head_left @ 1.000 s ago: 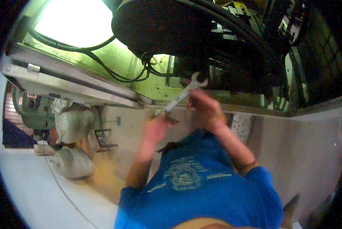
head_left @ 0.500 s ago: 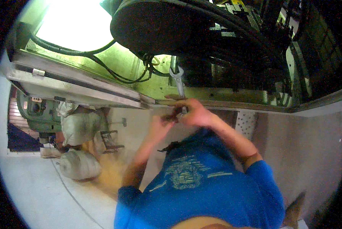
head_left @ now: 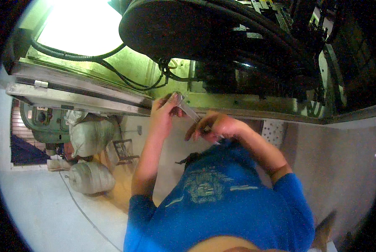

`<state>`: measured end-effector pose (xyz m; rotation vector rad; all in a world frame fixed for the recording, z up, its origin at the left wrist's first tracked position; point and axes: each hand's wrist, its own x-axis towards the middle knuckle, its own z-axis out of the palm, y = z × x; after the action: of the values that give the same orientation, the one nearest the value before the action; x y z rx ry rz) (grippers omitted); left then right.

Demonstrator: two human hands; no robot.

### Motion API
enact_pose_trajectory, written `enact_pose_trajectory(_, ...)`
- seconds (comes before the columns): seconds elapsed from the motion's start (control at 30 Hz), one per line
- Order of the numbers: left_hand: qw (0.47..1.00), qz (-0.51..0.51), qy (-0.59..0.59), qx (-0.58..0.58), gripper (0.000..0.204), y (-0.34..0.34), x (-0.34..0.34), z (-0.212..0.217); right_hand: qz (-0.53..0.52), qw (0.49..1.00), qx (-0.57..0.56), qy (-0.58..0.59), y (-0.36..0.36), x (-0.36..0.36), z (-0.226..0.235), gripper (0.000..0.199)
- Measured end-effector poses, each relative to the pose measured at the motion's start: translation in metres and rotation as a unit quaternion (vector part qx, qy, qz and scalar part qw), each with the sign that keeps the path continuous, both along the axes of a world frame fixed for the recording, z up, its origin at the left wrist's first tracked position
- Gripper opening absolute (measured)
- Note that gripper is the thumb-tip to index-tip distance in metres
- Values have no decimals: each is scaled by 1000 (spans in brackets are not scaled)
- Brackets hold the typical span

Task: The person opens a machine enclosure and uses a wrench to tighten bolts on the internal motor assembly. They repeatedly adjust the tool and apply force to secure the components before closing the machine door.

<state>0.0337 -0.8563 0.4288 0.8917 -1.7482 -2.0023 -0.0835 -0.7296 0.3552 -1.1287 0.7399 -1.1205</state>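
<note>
Dark machinery (head_left: 167,33) fills upper frame; sacks (head_left: 91,178) lower left; at centre, left hand (head_left: 162,111) and right hand (head_left: 222,126) pinch a slanting wrench (head_left: 190,112).

Left hand (head_left: 163,112) on one end of the wrench (head_left: 189,111), right hand (head_left: 220,127) at the other (tool slanted between them). Dark round housing (head_left: 167,31) beyond, black cables (head_left: 77,57) looping at its left; pale sacks (head_left: 95,135) farther left.

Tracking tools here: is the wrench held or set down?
Held: the left hand grips the upper end of the wrench, the right hand at its lower part.
</note>
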Motion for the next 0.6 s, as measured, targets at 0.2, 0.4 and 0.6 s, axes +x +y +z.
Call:
enact_pose_trajectory(0.2,986,88,101,97,17,-7,30,-18,-122,917,30,-378,21,-9,36,68)
enact_pose_trajectory(0.4,936,191,162,246,18,27,32,-44,-262,853,-180,-413,17,20,19,90)
enact_pose_trajectory(0.6,926,142,152,314,24,36,47,-78,-376,842,-229,-311,16,43,-3,90)
